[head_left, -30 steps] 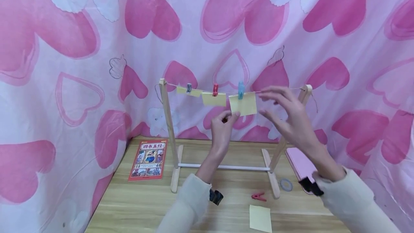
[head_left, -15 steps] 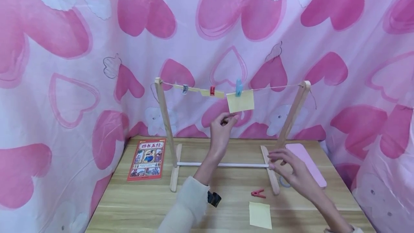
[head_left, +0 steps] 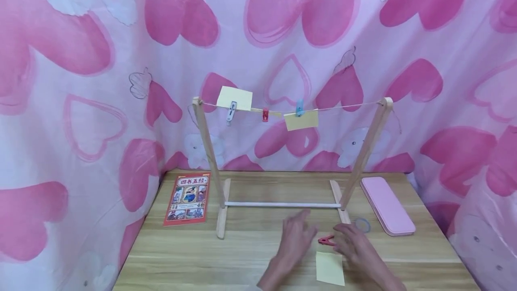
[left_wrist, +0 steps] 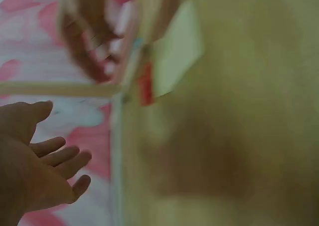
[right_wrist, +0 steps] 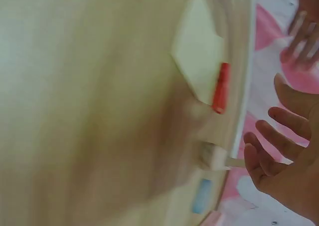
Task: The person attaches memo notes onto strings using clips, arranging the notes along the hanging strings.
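Note:
Over the table, my left hand (head_left: 294, 237) is blurred, its fingers spread and holding nothing. My right hand (head_left: 359, 248) reaches beside a red clothespin (head_left: 325, 240), fingers loosely bent; the right wrist view shows nothing in that hand (right_wrist: 286, 146). Just in front of the clothespin lies a yellow sticky note (head_left: 330, 269). On the string above, a grey clothespin (head_left: 231, 113) grips a note (head_left: 235, 98) that stands tipped upward. A red clothespin (head_left: 265, 114) holds one seen nearly edge-on, and a blue clothespin (head_left: 300, 108) holds another note (head_left: 300, 121) hanging down.
A wooden frame with two posts (head_left: 365, 154) and a white crossbar (head_left: 282, 205) carries the string. Left of it lies a red book (head_left: 187, 199). A pink case (head_left: 387, 205) and a tape ring (head_left: 362, 225) lie right. A heart-patterned curtain (head_left: 258, 21) hangs behind.
My left hand has let go of the note under the blue clothespin and dropped to the table. My right hand has come down from the string to the red clothespin. The hanging notes have swung.

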`<control>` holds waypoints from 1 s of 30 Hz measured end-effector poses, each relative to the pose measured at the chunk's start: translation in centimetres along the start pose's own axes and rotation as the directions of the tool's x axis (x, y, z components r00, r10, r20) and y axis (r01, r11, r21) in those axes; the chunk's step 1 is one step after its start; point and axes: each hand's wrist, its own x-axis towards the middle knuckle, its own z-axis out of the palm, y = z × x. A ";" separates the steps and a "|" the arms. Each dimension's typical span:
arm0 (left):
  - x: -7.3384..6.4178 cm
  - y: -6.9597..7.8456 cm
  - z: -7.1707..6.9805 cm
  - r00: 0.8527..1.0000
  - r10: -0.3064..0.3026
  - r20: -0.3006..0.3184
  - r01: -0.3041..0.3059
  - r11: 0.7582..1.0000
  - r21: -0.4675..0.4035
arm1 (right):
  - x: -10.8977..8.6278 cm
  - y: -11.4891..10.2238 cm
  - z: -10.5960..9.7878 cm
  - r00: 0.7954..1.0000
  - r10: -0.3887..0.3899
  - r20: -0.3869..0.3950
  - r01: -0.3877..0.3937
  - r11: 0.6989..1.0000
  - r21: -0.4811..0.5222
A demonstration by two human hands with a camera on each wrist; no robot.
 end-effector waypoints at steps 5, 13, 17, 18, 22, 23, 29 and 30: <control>-3.8 -3.7 3.8 0.989 0.080 0.124 -0.104 0.974 0.201 | -1.2 0.0 1.5 1.000 0.021 0.017 -0.018 0.990 -0.137; -6.1 -6.7 7.6 0.980 0.197 -0.028 -0.179 0.936 0.305 | -2.9 1.3 2.6 0.994 0.074 0.076 -0.055 0.973 -0.226; -6.4 -7.3 8.8 0.947 0.298 -0.123 -0.219 0.874 0.434 | -3.4 1.7 3.3 0.997 0.041 0.061 -0.026 0.971 -0.239; -6.4 -7.3 8.9 0.946 0.295 -0.131 -0.213 0.876 0.433 | -3.4 1.8 3.4 0.998 0.031 0.048 -0.020 0.973 -0.230; -6.4 -7.2 9.0 0.955 0.269 -0.122 -0.200 0.892 0.405 | -3.2 2.1 3.8 1.000 -0.006 0.012 0.008 0.975 -0.224; -6.3 -7.2 9.0 0.956 0.268 -0.116 -0.201 0.893 0.403 | -3.1 2.2 3.8 1.000 -0.015 0.008 0.016 0.974 -0.224; -6.2 -7.3 8.9 0.954 0.282 -0.102 -0.216 0.883 0.416 | -3.0 2.3 4.2 1.000 -0.027 -0.003 0.026 0.974 -0.224; -6.2 -7.3 8.8 0.955 0.278 -0.099 -0.214 0.885 0.414 | -3.0 2.3 4.2 1.000 -0.022 -0.006 0.020 0.976 -0.215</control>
